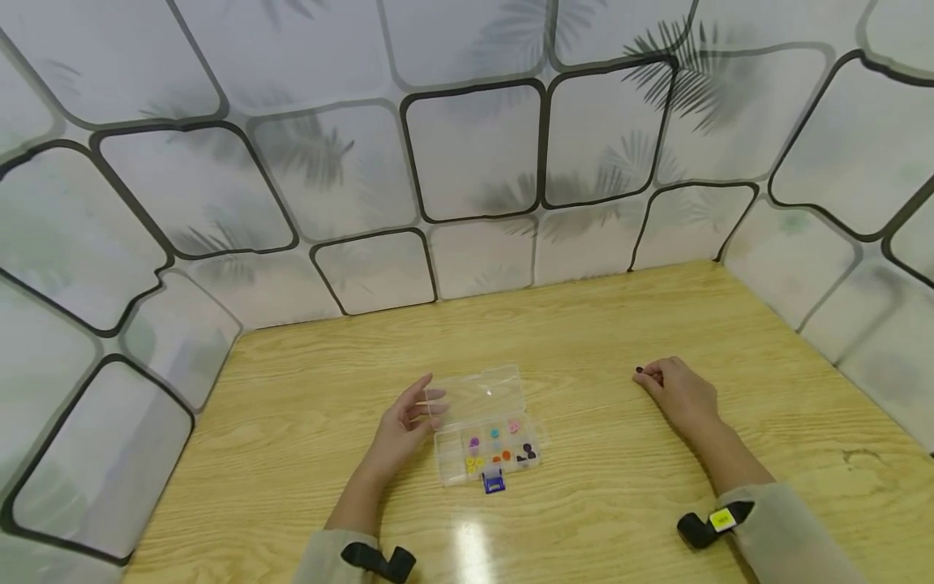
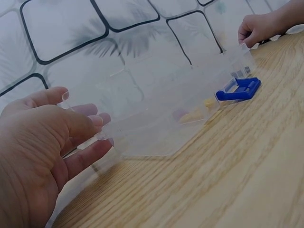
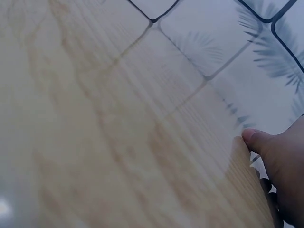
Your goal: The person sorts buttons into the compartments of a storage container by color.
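A clear plastic compartment box [image 1: 450, 456] lies on the table with its lid [image 1: 477, 396] raised and leaning back. Small round pieces fill some compartments: yellow [image 1: 474, 464], purple [image 1: 474, 443], teal [image 1: 494, 433], pink [image 1: 514, 426], orange [image 1: 507, 456] and black [image 1: 528, 448]. My left hand [image 1: 400, 430] is at the box's left end, fingers spread and partly seen through the clear lid; the exact contact is unclear. Well to the right, my right hand [image 1: 680, 397] pinches a small dark round piece [image 1: 639, 370] between thumb and finger, hidden in the right wrist view.
A blue latch [image 2: 240, 89] sticks out from the box's front edge. The wood-grain table [image 1: 584, 503] runs back to pale patterned walls [image 1: 474, 154] on the far side and both flanks. Each wrist carries a black camera strap [image 1: 379, 561].
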Motion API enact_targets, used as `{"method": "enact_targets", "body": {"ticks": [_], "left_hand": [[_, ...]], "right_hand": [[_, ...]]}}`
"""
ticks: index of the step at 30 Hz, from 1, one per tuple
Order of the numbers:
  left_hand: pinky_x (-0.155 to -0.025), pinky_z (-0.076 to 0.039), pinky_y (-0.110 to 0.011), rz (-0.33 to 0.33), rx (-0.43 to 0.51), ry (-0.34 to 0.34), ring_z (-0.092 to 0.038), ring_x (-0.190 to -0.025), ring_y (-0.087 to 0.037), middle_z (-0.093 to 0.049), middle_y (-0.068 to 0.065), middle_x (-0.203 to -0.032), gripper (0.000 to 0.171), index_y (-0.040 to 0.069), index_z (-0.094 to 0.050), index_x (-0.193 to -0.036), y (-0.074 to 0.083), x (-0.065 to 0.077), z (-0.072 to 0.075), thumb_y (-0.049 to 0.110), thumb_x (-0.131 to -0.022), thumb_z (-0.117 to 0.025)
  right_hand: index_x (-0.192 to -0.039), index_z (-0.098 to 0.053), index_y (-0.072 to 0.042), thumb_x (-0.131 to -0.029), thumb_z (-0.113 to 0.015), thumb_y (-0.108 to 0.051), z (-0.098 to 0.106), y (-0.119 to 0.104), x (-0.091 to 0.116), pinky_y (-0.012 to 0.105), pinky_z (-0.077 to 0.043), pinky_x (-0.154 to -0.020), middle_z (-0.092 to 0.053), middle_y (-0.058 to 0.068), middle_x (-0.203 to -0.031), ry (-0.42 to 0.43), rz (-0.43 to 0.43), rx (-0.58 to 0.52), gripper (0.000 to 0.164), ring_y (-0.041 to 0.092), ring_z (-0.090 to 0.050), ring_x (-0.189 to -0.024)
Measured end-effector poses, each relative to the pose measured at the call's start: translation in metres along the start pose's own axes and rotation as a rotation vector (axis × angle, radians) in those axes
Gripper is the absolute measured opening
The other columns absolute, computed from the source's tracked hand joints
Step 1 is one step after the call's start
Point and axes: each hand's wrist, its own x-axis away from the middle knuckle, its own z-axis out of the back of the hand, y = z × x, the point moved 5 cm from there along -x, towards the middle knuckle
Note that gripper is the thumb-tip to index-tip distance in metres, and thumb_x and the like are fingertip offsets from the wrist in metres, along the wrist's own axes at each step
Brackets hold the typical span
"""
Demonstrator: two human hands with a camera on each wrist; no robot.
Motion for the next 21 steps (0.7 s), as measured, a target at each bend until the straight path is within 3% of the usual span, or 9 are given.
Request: {"method": "enact_targets", "body": {"ticks": [14, 21], "left_hand": [[-0.088, -0.05, -0.021, 0.008, -0.008, 0.004, -0.054, -0.114, -0.039, -0.05, -0.022, -0.131, 0.065, 0.007, -0.029, -0.147, -0.001, 0.001, 0.001, -0.001, -0.09, -0.06], [-0.088, -0.05, -0.021, 0.024, -0.008, 0.005, -0.053, -0.115, -0.04, -0.049, -0.022, -0.132, 0.065, 0.006, -0.028, -0.148, -0.001, 0.001, 0.001, -0.001, -0.09, -0.059]], "right_hand": [[-0.101, -0.064, -0.002, -0.094, -0.057, -0.039, 0.003, -0.004, 0.004, 0.043, -0.046, -0.066, -0.059, 0.015, -0.096, 0.014, -0.015, -0.103, 0.038, 0.026, -0.056, -0.082], [-0.099, -0.064, -0.001, -0.095, -0.056, -0.037, 0.003, -0.011, 0.005, 0.033, -0.042, -0.06, -0.057, 0.011, -0.089, 0.058, 0.027, -0.113, 0.037, 0.021, -0.052, -0.075]]}}
